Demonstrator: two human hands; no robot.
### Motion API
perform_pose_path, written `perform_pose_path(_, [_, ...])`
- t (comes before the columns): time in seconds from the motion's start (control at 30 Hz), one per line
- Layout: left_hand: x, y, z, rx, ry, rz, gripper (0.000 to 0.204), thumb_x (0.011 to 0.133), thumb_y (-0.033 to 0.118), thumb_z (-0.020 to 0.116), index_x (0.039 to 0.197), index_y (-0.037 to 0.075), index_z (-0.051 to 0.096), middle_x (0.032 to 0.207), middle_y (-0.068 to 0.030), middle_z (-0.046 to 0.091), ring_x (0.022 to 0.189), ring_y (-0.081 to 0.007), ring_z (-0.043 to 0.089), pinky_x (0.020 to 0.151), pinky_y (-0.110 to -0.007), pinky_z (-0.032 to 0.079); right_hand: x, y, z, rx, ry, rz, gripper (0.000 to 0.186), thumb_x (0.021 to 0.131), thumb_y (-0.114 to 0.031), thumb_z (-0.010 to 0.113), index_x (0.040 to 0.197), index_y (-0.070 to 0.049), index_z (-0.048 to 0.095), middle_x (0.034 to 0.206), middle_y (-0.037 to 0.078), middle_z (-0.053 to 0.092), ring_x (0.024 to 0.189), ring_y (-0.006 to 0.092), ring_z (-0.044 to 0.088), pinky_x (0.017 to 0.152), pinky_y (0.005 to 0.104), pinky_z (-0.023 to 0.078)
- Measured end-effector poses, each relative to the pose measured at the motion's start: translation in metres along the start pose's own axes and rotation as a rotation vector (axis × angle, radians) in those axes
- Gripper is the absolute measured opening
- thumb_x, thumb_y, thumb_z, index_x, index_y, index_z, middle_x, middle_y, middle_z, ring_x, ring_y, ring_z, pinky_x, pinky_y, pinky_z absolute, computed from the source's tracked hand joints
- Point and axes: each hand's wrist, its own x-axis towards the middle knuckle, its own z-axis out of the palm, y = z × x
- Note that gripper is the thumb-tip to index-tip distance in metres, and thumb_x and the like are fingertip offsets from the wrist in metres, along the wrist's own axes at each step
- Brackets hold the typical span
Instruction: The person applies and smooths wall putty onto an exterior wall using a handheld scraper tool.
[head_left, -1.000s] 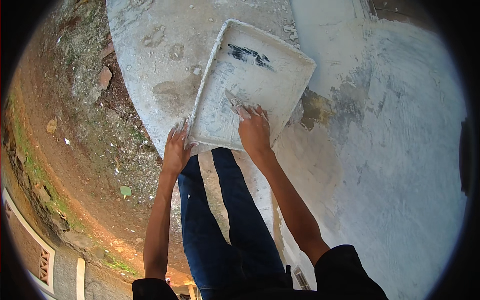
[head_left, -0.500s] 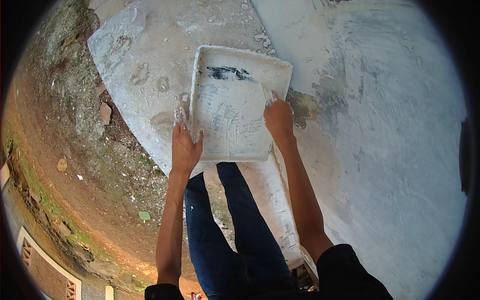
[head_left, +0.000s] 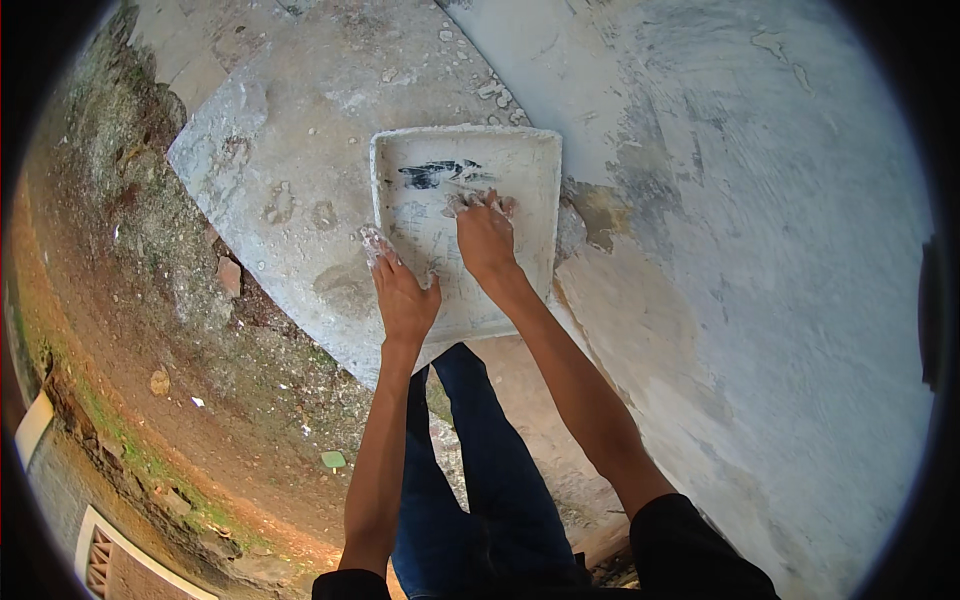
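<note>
A shallow rectangular tray (head_left: 557, 215), coated in whitish paste, lies level in front of me, with a dark scraped patch near its far side. My left hand (head_left: 405, 298) grips its left wall, fingers along the outside and thumb over the inner side; the fingertips are caked in white. Inside the tray, my right hand (head_left: 487, 240) reaches over the floor near the middle. Its fingers are spread and smeared with white paste, and nothing shows in them. Whether the fingertips press on the tray floor is hard to make out.
Beneath and beyond the tray is a stained concrete slab (head_left: 300, 130). A pale plastered wall (head_left: 760, 250) fills the right side. Rough soil with gravel (head_left: 230, 380) lies to the left, with a brick piece (head_left: 229, 277) and a small green object (head_left: 333, 460).
My right hand has let go of the tray's right edge and moved left into the tray, fingers spreading. My left hand still holds the left side. The tray sits slightly lower and straighter in view.
</note>
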Motion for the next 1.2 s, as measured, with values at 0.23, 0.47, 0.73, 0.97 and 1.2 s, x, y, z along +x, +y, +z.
perform_pose_path(0.23, [0.002,-0.002,-0.011,0.055,-0.089,0.013,0.084,0.073,0.012,0.069,0.135,-0.017,0.019,0.125,-0.036,0.039,0.117,-0.0487,0.039,0.105,-0.05,0.028,0.004,0.015,-0.034,0.054,0.317,-0.115,0.042,0.081,-0.001,0.046,0.119,-0.012,0.061,0.118,0.016,0.06,0.118,0.0393,0.049,0.106,0.0536,0.029])
perform_pose_path(0.47, [0.0,-0.004,-0.011,0.07,-0.028,0.05,0.084,0.072,0.012,0.069,0.135,-0.016,0.022,0.122,-0.0325,0.043,0.115,-0.0452,0.042,0.104,-0.049,0.03,0.034,-0.008,0.009,-0.025,0.374,-0.275,0.047,0.085,-0.008,0.048,0.131,-0.01,0.049,0.133,0.012,0.049,0.127,0.0323,0.04,0.109,0.0528,0.024])
perform_pose_path(0.73, [0.003,-0.008,-0.02,-0.021,-0.178,-0.051,0.081,0.074,0.012,0.068,0.134,-0.017,0.022,0.128,-0.0369,0.038,0.121,-0.049,0.037,0.107,-0.05,0.028,0.043,-0.034,0.02,-0.002,0.387,-0.306,0.043,0.085,-0.006,0.047,0.127,-0.011,0.053,0.131,0.012,0.051,0.126,0.0335,0.041,0.109,0.056,0.02])
perform_pose_path(0.97, [0.004,-0.007,-0.023,0.055,-0.188,-0.003,0.079,0.075,0.012,0.066,0.134,-0.016,0.023,0.129,-0.0344,0.038,0.122,-0.0461,0.038,0.108,-0.05,0.027,0.037,-0.032,-0.014,-0.069,0.275,-0.223,0.044,0.079,-0.001,0.053,0.121,-0.011,0.059,0.125,0.013,0.055,0.12,0.0366,0.045,0.105,0.0553,0.025])
perform_pose_path(1.2, [0.002,-0.015,-0.026,0.026,-0.222,0.023,0.079,0.075,0.01,0.065,0.135,-0.017,0.021,0.134,-0.0353,0.034,0.124,-0.0461,0.036,0.108,-0.05,0.026,0.03,-0.051,0.011,-0.068,0.231,-0.19,0.043,0.083,-0.005,0.046,0.126,-0.009,0.052,0.129,0.014,0.052,0.127,0.0372,0.038,0.11,0.058,0.018])
